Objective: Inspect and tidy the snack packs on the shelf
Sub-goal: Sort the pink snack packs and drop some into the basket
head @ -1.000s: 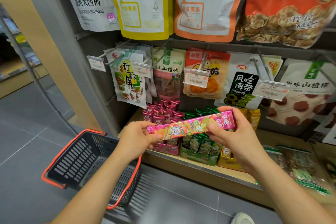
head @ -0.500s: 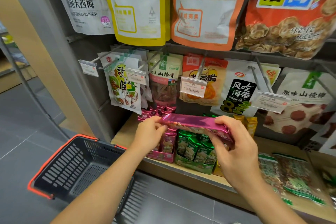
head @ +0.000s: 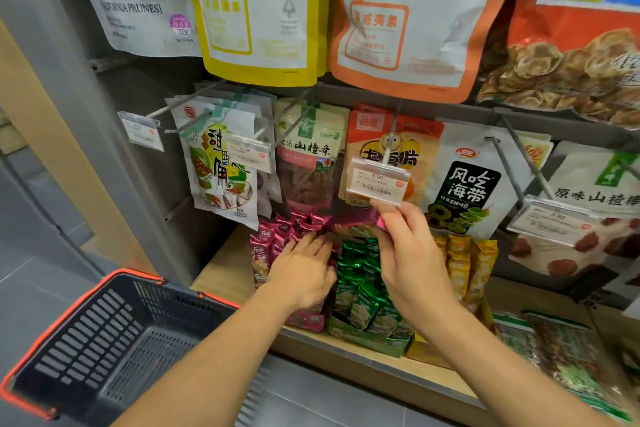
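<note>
A pale wooden shelf (head: 221, 274) with a grey front edge carries three open boxes side by side, touching. The pink box (head: 304, 319) at the left holds upright pink packs (head: 273, 239). The green box (head: 367, 340) holds green packs (head: 360, 274), and the yellow box (head: 420, 350) holds yellow packs (head: 464, 263). Further right, flat bags (head: 561, 357) lie on the wood.

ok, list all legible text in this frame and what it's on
"大西梅", "PRUNES": white pouch, top left.
"话": red pouch, top right.
"山楂条": clear-window pouch.
"3.90": middle price tag.
"风吃海带": black-label pouch.
"原味山楂": far-right white pouch.
Other tags and small packs: too blurred.
</note>
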The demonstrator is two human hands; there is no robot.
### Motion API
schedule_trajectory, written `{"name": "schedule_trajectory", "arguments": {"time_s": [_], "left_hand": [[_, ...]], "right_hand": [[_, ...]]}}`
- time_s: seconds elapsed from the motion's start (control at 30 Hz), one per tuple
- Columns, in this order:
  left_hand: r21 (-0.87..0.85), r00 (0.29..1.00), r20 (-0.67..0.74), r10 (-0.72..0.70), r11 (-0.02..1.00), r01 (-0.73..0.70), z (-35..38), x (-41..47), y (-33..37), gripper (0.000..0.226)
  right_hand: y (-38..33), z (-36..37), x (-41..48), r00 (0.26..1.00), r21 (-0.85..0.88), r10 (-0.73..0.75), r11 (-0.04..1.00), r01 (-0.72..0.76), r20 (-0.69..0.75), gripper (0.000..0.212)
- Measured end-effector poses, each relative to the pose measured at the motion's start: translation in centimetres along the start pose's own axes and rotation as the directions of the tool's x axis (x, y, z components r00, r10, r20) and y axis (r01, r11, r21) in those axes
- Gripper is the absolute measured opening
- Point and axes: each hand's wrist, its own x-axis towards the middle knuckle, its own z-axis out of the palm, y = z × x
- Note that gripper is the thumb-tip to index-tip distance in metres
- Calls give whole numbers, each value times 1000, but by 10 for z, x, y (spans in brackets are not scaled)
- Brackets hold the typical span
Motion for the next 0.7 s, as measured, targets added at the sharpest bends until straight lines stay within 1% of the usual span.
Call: {"name": "schedule_trajectory", "arguments": {"time_s": [0.1, 0.17, 0.23, 0.27, 0.33, 0.43, 0.5, 0.57, 0.63, 0.7], "left_hand": [[-1, 999, -33, 20, 1000, -20, 3, 0, 0, 56], [-15, 999, -36, 35, 999, -36, 2, 0, -1, 54], [-34, 999, -5, 47, 998, -47, 0, -1, -3, 56], [-46, 999, 15, 51, 998, -50, -1, -1, -4, 58], [-74, 996, 65, 65, 995, -60, -6, -3, -7, 64], [-102, 983, 150, 108, 990, -94, -11, -6, -11, 81], [-85, 978, 161, 131, 989, -119, -12, -9, -13, 88], [-69, 982, 133, 137, 989, -129, -11, -10, -13, 87], [-63, 985, 96, 142, 989, -136, -9, -11, -13, 84], [-57, 987, 68, 147, 988, -143, -6, -10, -13, 81]], "right_hand": [[9, 18, 22, 997, -89, 50, 995, -44, 62, 48], [17, 32, 38, 979, -127, 133, 985, -114, 151, 56], [25, 46, 52, 936, -195, 279, 951, -240, 213, 48], [27, 52, 57, 919, -216, 321, 938, -273, 231, 42], [30, 62, 62, 917, -203, 306, 944, -258, 256, 40], [33, 74, 64, 917, -165, 255, 963, -212, 306, 51], [36, 82, 65, 908, -159, 245, 966, -202, 340, 52], [39, 89, 64, 894, -169, 256, 964, -207, 368, 40], [43, 96, 64, 859, -219, 274, 956, -195, 432, 27], [47, 104, 62, 820, -274, 294, 946, -175, 492, 22]]}}
